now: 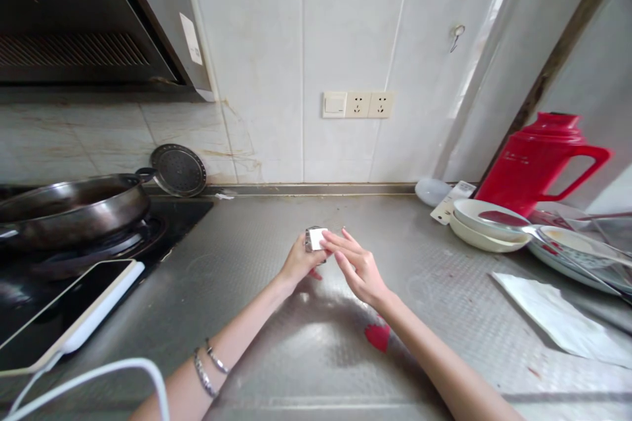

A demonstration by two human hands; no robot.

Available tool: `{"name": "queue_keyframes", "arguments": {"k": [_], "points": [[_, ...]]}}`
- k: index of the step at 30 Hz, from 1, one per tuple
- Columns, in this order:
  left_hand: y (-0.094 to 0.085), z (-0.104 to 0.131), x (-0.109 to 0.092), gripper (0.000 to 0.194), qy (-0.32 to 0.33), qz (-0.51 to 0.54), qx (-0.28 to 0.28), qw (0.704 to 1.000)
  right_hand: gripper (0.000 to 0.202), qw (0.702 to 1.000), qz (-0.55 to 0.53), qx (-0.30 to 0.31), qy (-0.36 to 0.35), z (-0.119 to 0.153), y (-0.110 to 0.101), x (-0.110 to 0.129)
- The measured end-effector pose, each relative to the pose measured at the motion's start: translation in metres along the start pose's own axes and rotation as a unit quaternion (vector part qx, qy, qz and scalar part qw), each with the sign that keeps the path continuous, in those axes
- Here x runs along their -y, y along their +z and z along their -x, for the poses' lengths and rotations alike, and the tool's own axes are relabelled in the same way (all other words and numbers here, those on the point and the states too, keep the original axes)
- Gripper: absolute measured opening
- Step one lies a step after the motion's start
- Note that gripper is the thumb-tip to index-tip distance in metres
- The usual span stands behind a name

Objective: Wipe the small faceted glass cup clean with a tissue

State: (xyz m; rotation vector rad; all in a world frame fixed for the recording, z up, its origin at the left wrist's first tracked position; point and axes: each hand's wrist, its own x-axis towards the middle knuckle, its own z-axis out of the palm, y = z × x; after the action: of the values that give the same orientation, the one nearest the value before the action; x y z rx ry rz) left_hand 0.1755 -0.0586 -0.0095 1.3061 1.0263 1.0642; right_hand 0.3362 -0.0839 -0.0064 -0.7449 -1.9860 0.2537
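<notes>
My left hand (295, 261) is closed around a small box-like thing with a white face (317, 239) and a dark patterned side. It is held above the steel counter (266, 230), and its exact kind cannot be made out. My right hand (359, 268) comes in from the right with its fingers stretched out, the fingertips at the white face. Whether they press on it or only hover over it is hard to tell. Two silvery bracelets (210, 365) circle my left forearm. A red patch (378, 335) shows on the counter beneath my right forearm.
On the left, a pan (74, 210) sits on the black stove, with a phone (64, 316) and white cable (123, 364) nearer me. Stacked bowls (486, 237), a red thermos (533, 161) and a white cloth or paper (557, 316) lie right. A switch-and-socket panel (358, 105) is on the wall.
</notes>
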Motion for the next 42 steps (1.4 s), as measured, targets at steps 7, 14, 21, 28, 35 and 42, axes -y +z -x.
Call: {"name": "queue_keyframes", "arguments": {"k": [7, 14, 21, 28, 35, 42], "points": [[0.007, 0.005, -0.001, 0.062, 0.008, -0.026, 0.019, 0.999, 0.039, 0.990, -0.076, -0.038, 0.115, -0.002, 0.001, -0.008], [0.006, 0.008, -0.008, 0.059, -0.025, 0.007, 0.062, 0.998, 0.042, 0.969, -0.203, -0.005, 0.143, -0.001, 0.001, -0.012], [0.003, 0.008, -0.011, 0.050, -0.047, 0.018, 0.102, 0.994, 0.084, 0.989, -0.106, 0.011, 0.101, 0.007, 0.014, -0.021], [0.001, 0.010, -0.014, 0.070, -0.059, -0.041, 0.141, 0.987, 0.071, 0.965, -0.205, -0.005, 0.162, 0.005, 0.019, -0.023], [-0.010, 0.002, -0.002, 0.117, 0.091, -0.147, 0.182, 0.968, 0.067, 0.883, -0.354, -0.020, 0.307, -0.003, 0.017, -0.017], [-0.012, 0.002, 0.003, 0.107, 0.149, -0.279, 0.085, 0.945, 0.053, 0.874, -0.368, 0.012, 0.317, -0.006, 0.012, -0.010]]}}
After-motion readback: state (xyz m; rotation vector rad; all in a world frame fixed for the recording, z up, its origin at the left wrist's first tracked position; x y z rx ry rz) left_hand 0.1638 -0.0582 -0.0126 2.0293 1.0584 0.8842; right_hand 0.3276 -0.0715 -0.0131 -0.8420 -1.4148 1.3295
